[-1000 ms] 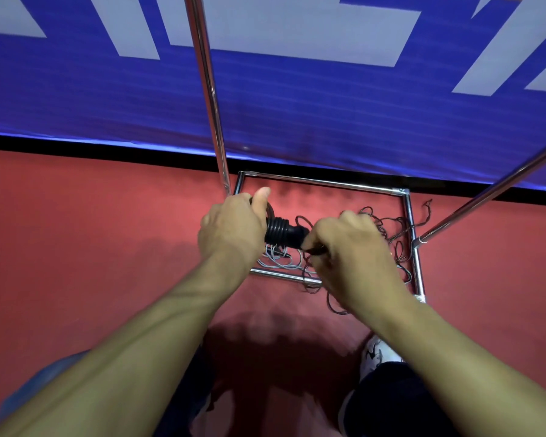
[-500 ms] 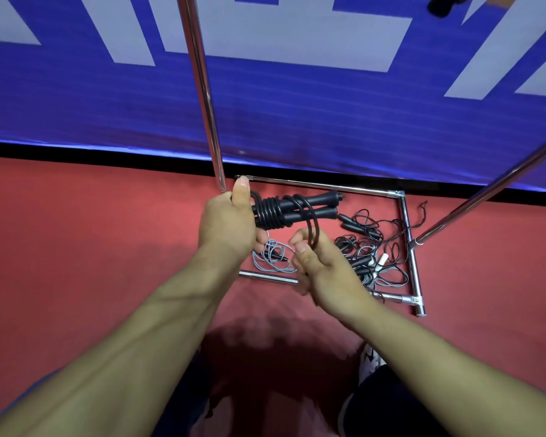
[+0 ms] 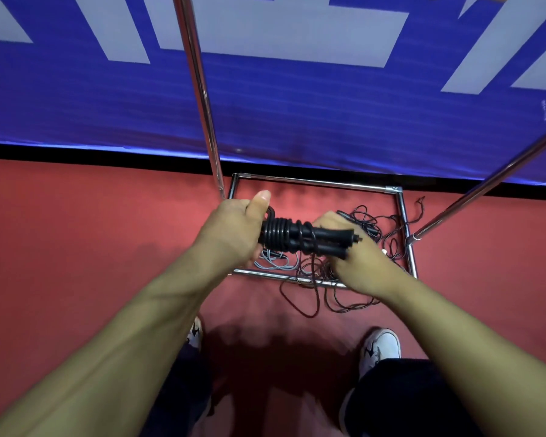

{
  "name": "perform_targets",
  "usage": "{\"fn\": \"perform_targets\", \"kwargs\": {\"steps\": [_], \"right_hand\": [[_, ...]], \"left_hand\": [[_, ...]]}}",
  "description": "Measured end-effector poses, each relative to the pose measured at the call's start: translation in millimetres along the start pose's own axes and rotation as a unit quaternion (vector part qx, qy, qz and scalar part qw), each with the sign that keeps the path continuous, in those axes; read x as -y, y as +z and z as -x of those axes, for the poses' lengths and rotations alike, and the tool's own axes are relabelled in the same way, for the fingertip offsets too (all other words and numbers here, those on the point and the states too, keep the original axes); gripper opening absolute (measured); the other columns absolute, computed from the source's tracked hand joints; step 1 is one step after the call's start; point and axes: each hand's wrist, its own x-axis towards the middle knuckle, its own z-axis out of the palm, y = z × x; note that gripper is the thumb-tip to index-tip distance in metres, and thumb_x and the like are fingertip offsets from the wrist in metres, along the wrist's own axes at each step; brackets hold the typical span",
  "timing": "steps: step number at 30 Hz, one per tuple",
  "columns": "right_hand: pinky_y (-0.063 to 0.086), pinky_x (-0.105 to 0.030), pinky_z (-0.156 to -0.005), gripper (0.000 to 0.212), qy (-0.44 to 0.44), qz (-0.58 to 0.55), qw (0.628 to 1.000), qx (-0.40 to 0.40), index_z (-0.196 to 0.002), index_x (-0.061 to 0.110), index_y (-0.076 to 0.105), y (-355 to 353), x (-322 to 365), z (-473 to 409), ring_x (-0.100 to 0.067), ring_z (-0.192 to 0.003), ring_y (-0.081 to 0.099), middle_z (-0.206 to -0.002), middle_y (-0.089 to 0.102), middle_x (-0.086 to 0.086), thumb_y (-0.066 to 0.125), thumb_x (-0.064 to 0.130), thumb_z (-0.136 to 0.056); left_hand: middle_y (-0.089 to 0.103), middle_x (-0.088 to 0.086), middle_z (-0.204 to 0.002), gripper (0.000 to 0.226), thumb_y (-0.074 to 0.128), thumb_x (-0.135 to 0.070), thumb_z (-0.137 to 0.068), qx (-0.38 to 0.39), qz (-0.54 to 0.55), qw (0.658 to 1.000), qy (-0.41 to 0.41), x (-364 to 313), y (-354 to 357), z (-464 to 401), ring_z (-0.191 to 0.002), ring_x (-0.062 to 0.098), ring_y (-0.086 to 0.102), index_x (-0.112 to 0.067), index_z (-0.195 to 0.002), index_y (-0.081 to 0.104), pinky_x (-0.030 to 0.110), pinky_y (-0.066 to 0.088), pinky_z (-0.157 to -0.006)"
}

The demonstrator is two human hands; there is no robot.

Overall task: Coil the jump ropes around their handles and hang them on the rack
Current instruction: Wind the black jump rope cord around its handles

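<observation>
I hold a black jump rope (image 3: 300, 238) in front of me, its two handles side by side with several turns of cord wound around them. My left hand (image 3: 234, 231) grips the left end of the handles, thumb up. My right hand (image 3: 350, 260) is under the right end and pinches the loose cord, which trails down to the floor (image 3: 309, 298). Below, more tangled jump ropes (image 3: 379, 228) and a grey one (image 3: 273, 263) lie inside the rack's chrome base frame (image 3: 322, 183).
Two chrome rack poles rise from the base, one upright (image 3: 199, 89) and one slanting to the right (image 3: 492, 184). A blue and white banner (image 3: 297, 105) stands behind the rack. The floor is red. My white shoes (image 3: 380, 345) are below.
My right hand has swung from beside the handles to beneath their right end, carrying the cord round them. The camera has tilted down slightly, showing my shoes.
</observation>
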Motion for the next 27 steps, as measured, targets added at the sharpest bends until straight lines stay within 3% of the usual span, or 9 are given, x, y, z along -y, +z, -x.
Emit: {"fn": "perform_targets", "kwargs": {"steps": [2, 4, 7, 10, 13, 16, 22, 24, 27], "right_hand": [[0.041, -0.015, -0.076, 0.042, -0.004, -0.005, 1.000, -0.017, -0.093, 0.027, 0.053, -9, -1, 0, -0.001, -0.089, 0.052, -0.097, 0.053, 0.009, 0.052, -0.012, -0.077], [0.047, -0.029, -0.088, 0.039, -0.010, -0.013, 0.998, -0.054, -0.099, 0.025, 0.050, -12, -2, 1, -0.010, -0.103, 0.055, -0.113, 0.055, 0.006, 0.054, -0.010, -0.082], [0.039, -0.032, -0.106, 0.017, -0.040, 0.028, 0.992, -0.119, -0.103, 0.028, 0.046, -16, -4, 2, -0.013, -0.129, 0.048, -0.125, 0.056, 0.007, 0.055, 0.015, -0.096], [0.028, -0.032, -0.116, 0.010, -0.090, 0.085, 0.978, -0.169, -0.098, 0.021, 0.052, -22, 1, 2, -0.013, -0.106, 0.052, -0.100, 0.058, 0.003, 0.057, 0.024, -0.091], [0.043, -0.036, -0.095, 0.011, -0.143, 0.171, 0.954, -0.202, -0.083, 0.017, 0.058, -12, 11, 4, -0.014, -0.079, 0.042, -0.080, 0.056, 0.002, 0.058, 0.006, -0.079], [0.041, -0.037, -0.066, 0.013, -0.139, 0.192, 0.959, -0.158, -0.081, 0.022, 0.055, 10, 24, 13, -0.019, -0.073, 0.045, -0.077, 0.056, 0.003, 0.050, 0.012, -0.074], [0.045, -0.026, -0.066, 0.010, -0.052, -0.009, 0.988, -0.146, -0.093, 0.024, 0.061, 25, 31, 19, -0.005, -0.070, 0.055, -0.084, 0.053, 0.019, 0.057, 0.017, -0.087], [0.048, -0.032, -0.065, 0.012, -0.024, -0.100, 0.983, -0.153, -0.097, 0.032, 0.063, 27, 34, 17, -0.011, -0.069, 0.057, -0.082, 0.055, 0.019, 0.056, 0.023, -0.091], [0.048, -0.046, -0.061, 0.011, 0.031, -0.206, 0.967, -0.146, -0.095, 0.035, 0.063, 31, 38, 15, -0.030, -0.065, 0.051, -0.071, 0.055, 0.002, 0.055, 0.028, -0.092]], "left_hand": [[0.047, 0.002, -0.039, 0.055, 0.036, -0.047, -0.105, 0.016, -0.050, 0.999, 0.006, 2, 0, -1, -0.033, 0.020, 0.042, -0.014, -0.063, 0.046, 0.025, 0.036, -0.047], [0.048, 0.003, -0.041, 0.055, 0.036, -0.048, -0.104, 0.022, -0.084, 0.996, 0.004, 4, -1, -3, -0.037, 0.023, 0.045, -0.014, -0.061, 0.045, 0.028, 0.040, -0.050], [0.052, 0.008, -0.055, 0.058, 0.036, -0.052, -0.103, 0.003, -0.186, 0.982, 0.011, 4, 1, -5, -0.065, 0.037, 0.058, -0.014, -0.060, 0.044, 0.041, 0.049, -0.069], [0.062, 0.014, -0.078, 0.055, 0.032, -0.056, -0.102, -0.064, -0.291, 0.955, 0.012, 1, 6, -4, -0.085, 0.039, 0.056, -0.017, -0.068, 0.050, 0.040, 0.040, -0.074], [0.068, 0.020, -0.095, 0.053, 0.029, -0.054, -0.103, -0.164, -0.306, 0.937, 0.027, -1, 5, -4, -0.091, 0.043, 0.055, -0.016, -0.083, 0.061, 0.039, 0.032, -0.072], [0.068, 0.019, -0.090, 0.050, 0.028, -0.051, -0.104, -0.218, -0.252, 0.942, 0.048, -3, 1, -4, -0.081, 0.039, 0.051, -0.017, -0.080, 0.056, 0.038, 0.029, -0.069], [0.064, 0.008, -0.066, 0.053, 0.029, -0.051, -0.104, -0.249, -0.140, 0.957, 0.047, 2, -3, -10, -0.069, 0.036, 0.062, -0.014, -0.071, 0.049, 0.039, 0.043, -0.066], [0.062, 0.004, -0.049, 0.055, 0.029, -0.052, -0.104, -0.234, -0.048, 0.971, 0.018, 6, -4, -13, -0.050, 0.027, 0.066, -0.014, -0.072, 0.053, 0.038, 0.051, -0.060], [0.058, 0.002, -0.039, 0.052, 0.031, -0.049, -0.105, -0.218, 0.034, 0.975, -0.032, 8, 0, -16, -0.034, 0.017, 0.059, -0.014, -0.076, 0.056, 0.027, 0.043, -0.047]]}}
